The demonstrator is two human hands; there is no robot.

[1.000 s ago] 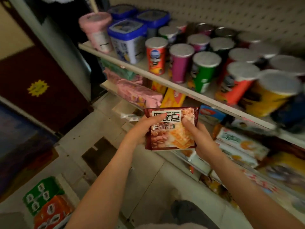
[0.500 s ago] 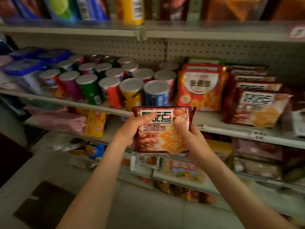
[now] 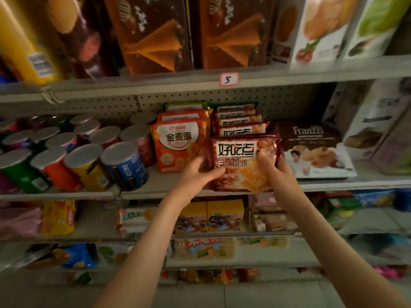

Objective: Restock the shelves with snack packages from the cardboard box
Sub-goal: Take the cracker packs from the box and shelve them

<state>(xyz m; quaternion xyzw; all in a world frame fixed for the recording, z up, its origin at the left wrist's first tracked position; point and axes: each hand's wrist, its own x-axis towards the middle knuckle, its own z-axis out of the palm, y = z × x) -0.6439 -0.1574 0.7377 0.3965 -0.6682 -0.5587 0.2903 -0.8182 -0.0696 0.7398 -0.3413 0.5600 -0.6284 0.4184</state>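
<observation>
I hold a dark red cracker packet (image 3: 242, 165) with white label and orange crackers upright between both hands. My left hand (image 3: 196, 173) grips its lower left side. My right hand (image 3: 277, 172) grips its right side, thumb on the front. The packet stands at the front edge of the middle shelf (image 3: 155, 193), right in front of a row of matching red packets (image 3: 239, 123). The cardboard box is out of view.
Orange snack bags (image 3: 178, 143) stand just left of the row, then several chip cans (image 3: 106, 156). A brown Franzzi biscuit box (image 3: 311, 150) lies to the right. Tall brown boxes (image 3: 153, 34) fill the shelf above. Lower shelves hold yellow boxes (image 3: 211, 215) and mixed packets.
My view swung up from the floor and aisle end to face the shelves. Both hands carried the packet up and right to the front of the matching row.
</observation>
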